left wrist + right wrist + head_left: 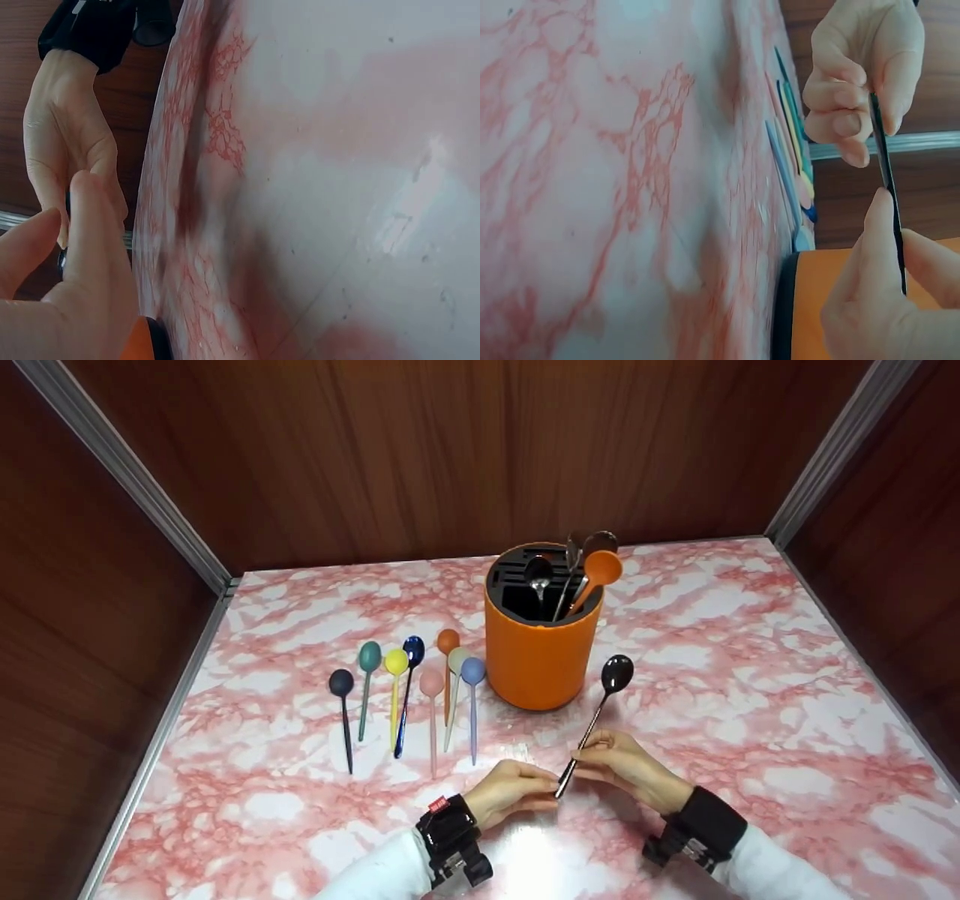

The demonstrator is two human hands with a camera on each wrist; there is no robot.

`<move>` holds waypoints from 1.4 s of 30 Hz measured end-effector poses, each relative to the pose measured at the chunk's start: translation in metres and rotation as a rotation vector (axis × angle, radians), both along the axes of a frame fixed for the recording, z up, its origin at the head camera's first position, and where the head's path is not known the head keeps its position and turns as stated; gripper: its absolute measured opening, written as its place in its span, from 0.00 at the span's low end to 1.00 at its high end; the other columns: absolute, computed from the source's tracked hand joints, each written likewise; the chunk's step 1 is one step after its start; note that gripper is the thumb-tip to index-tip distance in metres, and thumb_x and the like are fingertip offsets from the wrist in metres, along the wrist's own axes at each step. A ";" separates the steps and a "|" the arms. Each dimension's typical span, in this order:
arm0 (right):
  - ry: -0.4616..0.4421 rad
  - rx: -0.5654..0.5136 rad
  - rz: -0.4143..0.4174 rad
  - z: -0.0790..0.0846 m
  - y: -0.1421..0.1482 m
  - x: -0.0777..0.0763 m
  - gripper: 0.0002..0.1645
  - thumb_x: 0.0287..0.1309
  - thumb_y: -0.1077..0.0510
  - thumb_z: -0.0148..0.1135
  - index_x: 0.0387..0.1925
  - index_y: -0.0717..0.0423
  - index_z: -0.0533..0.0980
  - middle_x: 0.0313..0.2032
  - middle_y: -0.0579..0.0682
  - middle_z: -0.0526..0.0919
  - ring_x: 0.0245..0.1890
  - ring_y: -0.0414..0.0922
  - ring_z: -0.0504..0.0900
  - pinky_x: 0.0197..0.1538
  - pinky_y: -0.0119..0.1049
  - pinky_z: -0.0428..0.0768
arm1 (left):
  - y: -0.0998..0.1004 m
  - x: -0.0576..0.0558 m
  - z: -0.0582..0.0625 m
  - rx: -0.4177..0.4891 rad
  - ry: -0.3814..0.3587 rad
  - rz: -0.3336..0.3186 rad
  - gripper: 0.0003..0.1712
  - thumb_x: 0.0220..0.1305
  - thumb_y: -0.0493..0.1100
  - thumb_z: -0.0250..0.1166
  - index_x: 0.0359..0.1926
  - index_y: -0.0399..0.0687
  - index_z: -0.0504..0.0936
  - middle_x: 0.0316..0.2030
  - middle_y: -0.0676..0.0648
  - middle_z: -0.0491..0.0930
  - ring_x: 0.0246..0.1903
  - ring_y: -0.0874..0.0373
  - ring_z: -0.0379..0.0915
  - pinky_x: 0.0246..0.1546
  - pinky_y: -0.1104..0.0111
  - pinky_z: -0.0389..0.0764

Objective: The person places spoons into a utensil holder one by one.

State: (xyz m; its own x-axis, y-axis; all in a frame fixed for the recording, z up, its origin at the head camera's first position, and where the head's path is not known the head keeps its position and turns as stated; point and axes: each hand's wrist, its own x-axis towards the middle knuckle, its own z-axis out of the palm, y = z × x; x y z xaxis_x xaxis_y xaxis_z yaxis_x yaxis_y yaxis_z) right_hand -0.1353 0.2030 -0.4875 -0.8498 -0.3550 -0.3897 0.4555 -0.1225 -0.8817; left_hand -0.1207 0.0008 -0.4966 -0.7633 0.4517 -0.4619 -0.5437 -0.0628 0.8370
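Observation:
A shiny dark metal spoon [617, 674] slants above the table, its bowl up and away from me, its handle toward me. Thumb and fingers of my right hand [628, 769] pinch the handle [886, 165] partway along. At the handle's lower end, my left hand [511, 791] holds the tip between thumb and fingers. Beyond the hands stands an orange utensil holder [536, 667] with a black slotted top. An orange spoon [602, 568] and several dark or metallic utensils stick up from it. In the left wrist view, the fingers mostly cover the spoon.
Left of the holder, several spoons lie roughly side by side on the pink marbled table [277, 806], among them a dark navy one [342, 684], a yellow one [396, 662] and a periwinkle one [473, 670]. Brown wood-look panels [450, 457] enclose the table's back and sides.

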 end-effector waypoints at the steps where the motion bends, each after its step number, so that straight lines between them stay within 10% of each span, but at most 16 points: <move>1: 0.003 0.002 -0.003 0.000 0.000 0.000 0.07 0.56 0.66 0.59 0.34 0.60 0.68 0.35 0.49 0.71 0.36 0.39 0.78 0.51 0.34 0.82 | 0.000 0.000 0.000 -0.003 0.000 0.001 0.15 0.57 0.27 0.58 0.46 0.21 0.75 0.36 0.39 0.82 0.30 0.59 0.81 0.42 0.69 0.84; 42: -0.001 0.012 -0.094 0.003 -0.002 0.001 0.18 0.60 0.63 0.55 0.46 0.66 0.60 0.36 0.49 0.73 0.34 0.38 0.77 0.49 0.33 0.83 | -0.003 0.000 0.002 -0.043 0.042 -0.030 0.14 0.54 0.26 0.61 0.43 0.22 0.77 0.25 0.47 0.82 0.23 0.63 0.79 0.36 0.72 0.85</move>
